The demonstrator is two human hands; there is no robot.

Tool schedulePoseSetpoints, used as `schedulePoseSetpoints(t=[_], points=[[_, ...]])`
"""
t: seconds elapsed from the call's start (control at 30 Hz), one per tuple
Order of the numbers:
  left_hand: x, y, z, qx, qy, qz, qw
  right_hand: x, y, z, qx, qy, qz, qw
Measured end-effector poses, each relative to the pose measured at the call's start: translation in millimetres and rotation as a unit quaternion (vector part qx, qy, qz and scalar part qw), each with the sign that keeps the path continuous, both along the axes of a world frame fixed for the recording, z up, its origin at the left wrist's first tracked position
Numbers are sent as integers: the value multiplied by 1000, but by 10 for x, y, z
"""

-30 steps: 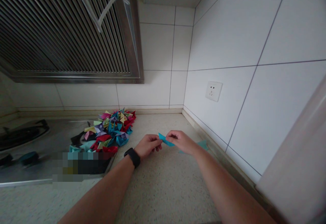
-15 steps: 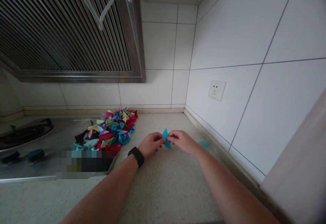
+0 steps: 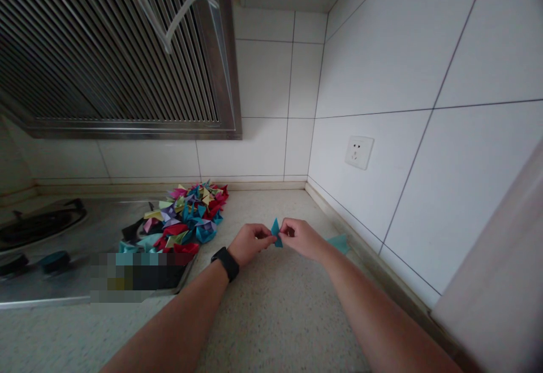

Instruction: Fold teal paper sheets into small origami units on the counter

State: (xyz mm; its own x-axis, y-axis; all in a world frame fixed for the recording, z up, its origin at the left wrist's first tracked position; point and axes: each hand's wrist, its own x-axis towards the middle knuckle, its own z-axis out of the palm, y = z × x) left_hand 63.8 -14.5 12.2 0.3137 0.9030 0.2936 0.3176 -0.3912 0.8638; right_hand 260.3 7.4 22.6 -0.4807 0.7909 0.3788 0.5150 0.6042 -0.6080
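Your left hand (image 3: 250, 243) and right hand (image 3: 299, 237) both pinch the small blue folded paper (image 3: 276, 231) just above the surface (image 3: 271, 311); uneven pulling could probably tear its crease.

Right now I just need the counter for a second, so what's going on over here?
A person is folding paper at the kitchen counter. Both hands, the left hand with a black watch on its wrist and the right hand, pinch one small blue folded paper piece just above the countertop. A heap of folded paper pieces in many colours lies to the left, partly on the gas stove. Another light blue paper lies by the wall, behind the right wrist.
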Motion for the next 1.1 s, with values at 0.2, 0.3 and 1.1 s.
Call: schedulePoseSetpoints(t=[0.2, 0.3, 1.1], points=[[-7, 5, 20, 0, 15, 5, 1000, -7, -12, 4, 40, -16, -25, 999], [1, 2, 12, 2, 14, 6, 1000, -17, -39, 28, 60, -35, -45, 997], [-93, 139, -91, -1, -79, 18, 997, 149, -44, 144, 124, -152, -95, 976]])
